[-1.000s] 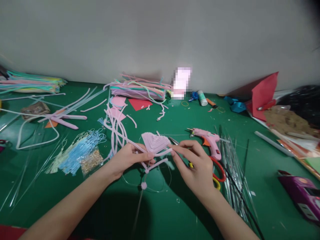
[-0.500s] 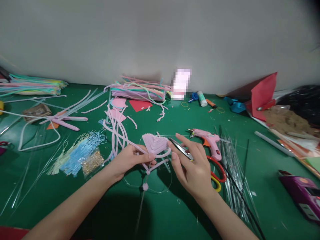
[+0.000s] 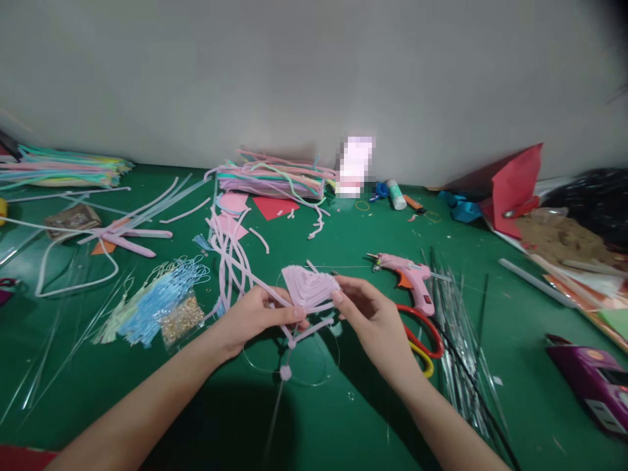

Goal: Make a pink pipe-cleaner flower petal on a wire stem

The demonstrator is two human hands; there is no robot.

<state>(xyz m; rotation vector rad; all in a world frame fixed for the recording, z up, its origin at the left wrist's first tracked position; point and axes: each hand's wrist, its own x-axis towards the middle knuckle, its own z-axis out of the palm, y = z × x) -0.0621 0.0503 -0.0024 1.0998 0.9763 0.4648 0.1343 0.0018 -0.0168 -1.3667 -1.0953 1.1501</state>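
Note:
A pale pink fan-shaped piece of layered fuzzy stems (image 3: 310,288) is held up between both hands. My left hand (image 3: 267,311) pinches its lower left part, with long pink stems trailing off behind the wrist. My right hand (image 3: 366,304) has thumb and forefinger closed on the piece's right edge. Below it hang a short pink stem and a small pink ball (image 3: 285,373) on a clear thread. Scissors with red and yellow handles (image 3: 426,333) show just right of my right hand, their blades mostly hidden behind it.
A pink glue gun (image 3: 409,275) lies behind the scissors, beside thin clear and dark strips (image 3: 466,353). Blue tassels (image 3: 161,301) and a bag of gold beads (image 3: 181,320) are at the left. Bundled coloured stems (image 3: 275,180) lie along the wall, near a blurred bright screen (image 3: 356,163).
My right hand's fingers have moved in from above the scissor blades and closed on the right edge of the pink piece, which has shifted slightly right. My left hand keeps its hold.

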